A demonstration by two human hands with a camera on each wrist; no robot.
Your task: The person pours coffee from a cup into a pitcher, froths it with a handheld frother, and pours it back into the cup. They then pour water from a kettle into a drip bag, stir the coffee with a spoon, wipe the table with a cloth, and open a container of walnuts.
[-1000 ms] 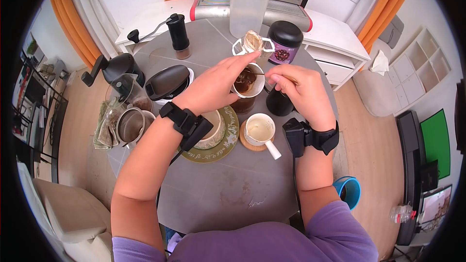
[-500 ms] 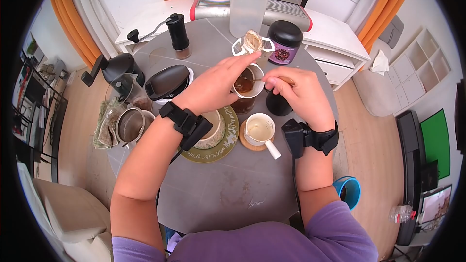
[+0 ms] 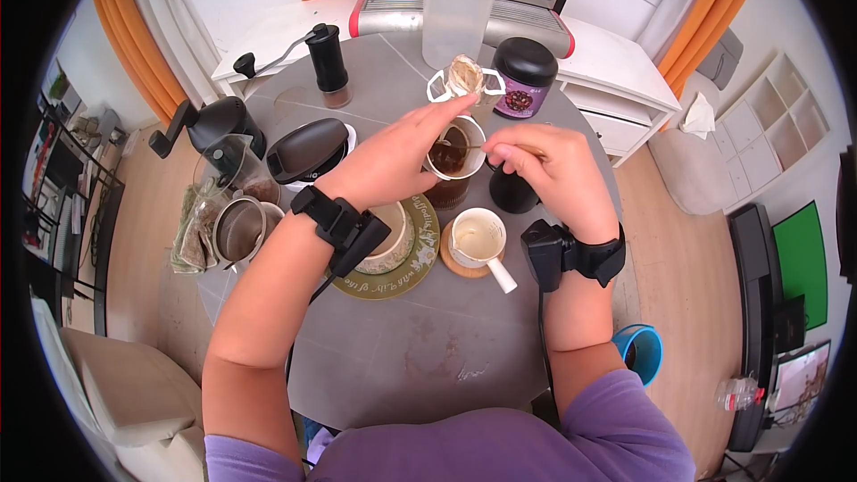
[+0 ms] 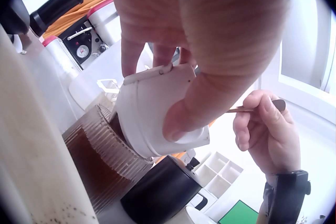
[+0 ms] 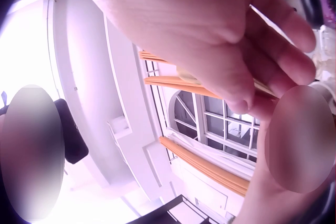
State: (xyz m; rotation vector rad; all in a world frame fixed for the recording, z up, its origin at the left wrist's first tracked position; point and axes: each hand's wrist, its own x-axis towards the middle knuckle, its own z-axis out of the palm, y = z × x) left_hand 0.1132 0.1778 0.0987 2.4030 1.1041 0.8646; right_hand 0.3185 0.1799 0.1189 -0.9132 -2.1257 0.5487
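My left hand (image 3: 388, 159) holds a white dripper cup (image 4: 149, 111), thumb on one side and fingers on the other. The cup sits over a ribbed glass (image 4: 100, 163) with brown liquid inside. Dark wet coffee (image 3: 449, 155) shows inside the cup. Between thumb and fingers, my right hand (image 3: 562, 170) pinches a thin spoon (image 4: 240, 109) with a wooden handle. Its shaft reaches over the rim into the coffee. In the right wrist view the fingers of my right hand curl near the handle, and the cup is mostly out of sight.
A black pot (image 3: 513, 192) stands right of the glass, and a white handled cup (image 3: 478, 236) sits nearer me on a wooden coaster. On the left are a green plate (image 3: 397, 286) and a metal strainer (image 3: 241, 230). Behind stand a drip-bag filter (image 3: 466, 78) and a purple jar (image 3: 522, 80).
The spoon moves about inside the cup, and the right hand shifts slightly. The coffee surface changes from thick and dark to more liquid. The left hand stays on the cup.
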